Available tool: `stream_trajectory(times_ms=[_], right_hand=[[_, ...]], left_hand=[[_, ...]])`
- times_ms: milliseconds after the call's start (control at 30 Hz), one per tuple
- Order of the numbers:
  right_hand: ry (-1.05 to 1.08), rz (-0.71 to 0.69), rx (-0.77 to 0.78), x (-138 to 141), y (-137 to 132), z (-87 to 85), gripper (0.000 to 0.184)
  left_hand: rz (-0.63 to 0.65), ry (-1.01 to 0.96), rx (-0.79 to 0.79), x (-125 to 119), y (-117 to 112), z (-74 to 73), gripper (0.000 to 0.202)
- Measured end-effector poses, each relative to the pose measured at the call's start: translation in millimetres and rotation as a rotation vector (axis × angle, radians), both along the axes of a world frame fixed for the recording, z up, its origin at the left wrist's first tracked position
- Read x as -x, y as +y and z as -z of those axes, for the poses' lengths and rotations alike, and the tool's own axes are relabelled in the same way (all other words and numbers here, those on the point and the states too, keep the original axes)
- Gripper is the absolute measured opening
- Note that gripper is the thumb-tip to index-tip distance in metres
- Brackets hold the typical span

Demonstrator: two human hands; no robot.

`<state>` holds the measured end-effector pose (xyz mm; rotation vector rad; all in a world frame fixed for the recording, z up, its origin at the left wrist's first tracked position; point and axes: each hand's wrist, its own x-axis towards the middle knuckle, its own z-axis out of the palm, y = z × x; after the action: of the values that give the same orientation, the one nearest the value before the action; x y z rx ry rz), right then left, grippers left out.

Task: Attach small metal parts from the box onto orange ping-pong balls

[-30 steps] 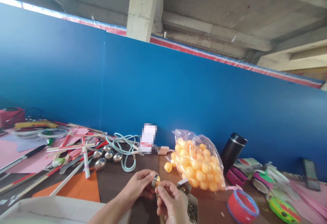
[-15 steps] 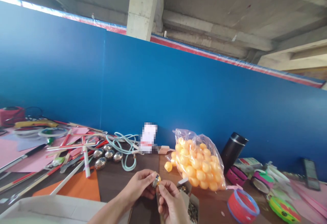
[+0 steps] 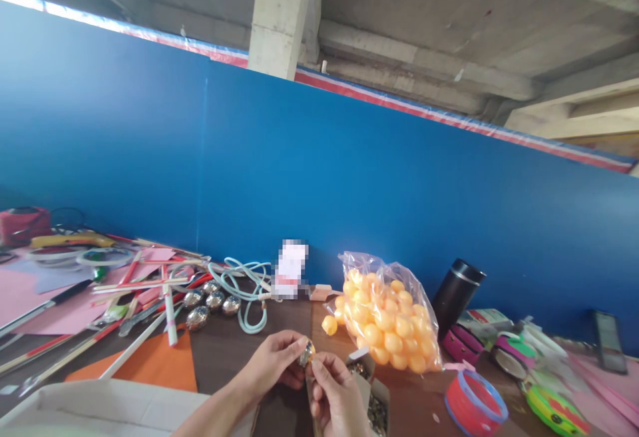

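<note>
A small orange ball (image 3: 306, 354), mostly covered with shiny silver pieces, sits in the fingers of my left hand (image 3: 279, 358). A strip of orange shows on its right side. My right hand (image 3: 335, 390) is closed in a pinch against that side; whatever lies between its fingertips is too small to make out. Just right of it stand small open boxes, one nearer me (image 3: 378, 417) and one behind (image 3: 360, 365), holding little shiny metal pieces. Beyond the hands lies a clear plastic bag (image 3: 392, 320) full of orange balls, with a loose orange ball (image 3: 329, 324) beside it.
Several silver-covered balls (image 3: 214, 300) lie at the left, near a light blue cord (image 3: 244, 291) and a heap of sticks. A white box (image 3: 120, 404) is at the front left. To the right are a black bottle (image 3: 459, 294) and a red-and-blue roll (image 3: 474, 400).
Both hands stay in nearly the same place around the ball. The view has shifted very slightly; nothing else has visibly moved.
</note>
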<state>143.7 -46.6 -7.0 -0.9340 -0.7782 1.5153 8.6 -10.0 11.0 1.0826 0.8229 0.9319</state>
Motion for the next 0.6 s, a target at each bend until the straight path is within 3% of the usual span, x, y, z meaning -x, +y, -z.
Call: stream_trajectory(times_ms=[600], right_hand=[[-0.012, 0.026, -0.039, 2.8, 2.7, 4.5, 0.031]], left_hand=[[-0.015, 0.038, -0.017, 0.5, -0.7, -2.4, 0.04]])
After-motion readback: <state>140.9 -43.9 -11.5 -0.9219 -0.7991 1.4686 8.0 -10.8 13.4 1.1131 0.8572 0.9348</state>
